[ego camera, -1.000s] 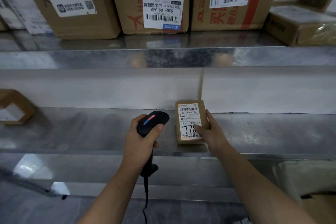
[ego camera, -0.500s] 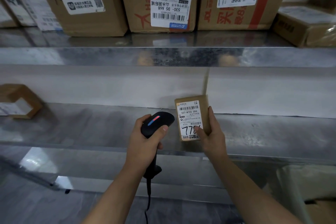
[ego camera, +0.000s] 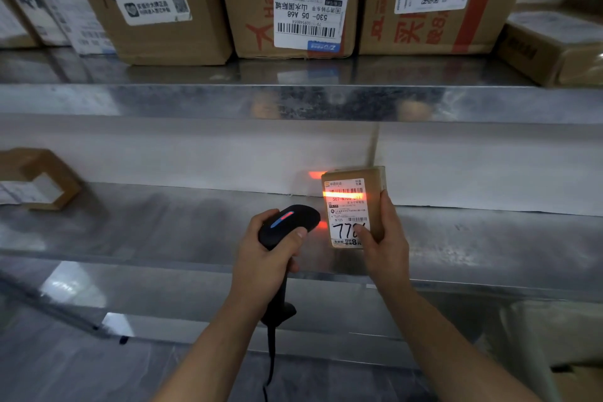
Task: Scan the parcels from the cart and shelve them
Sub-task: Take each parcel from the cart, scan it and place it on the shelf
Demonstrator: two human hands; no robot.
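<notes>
A small brown parcel [ego camera: 350, 206] with a white label stands tilted up on the metal shelf [ego camera: 163, 225]. My right hand [ego camera: 385, 245] holds it, thumb on the label and fingers round its right side. My left hand [ego camera: 264, 261] grips a black handheld barcode scanner [ego camera: 287, 222] just left of the parcel. The scanner points at the label, and an orange-red light bar lies across the upper barcode. A black cable hangs down from the scanner's handle.
Large cardboard boxes [ego camera: 293, 0] with labels stand in a row on the upper shelf [ego camera: 293, 101]. A small brown box [ego camera: 39, 178] sits at the far left of the middle shelf. White backing paper [ego camera: 195, 153] lines the rear. More packages [ego camera: 554, 336] lie low right.
The parcel has been tipped up from lying flat on the shelf to stand facing me. The scanner's orange light now falls across its label.
</notes>
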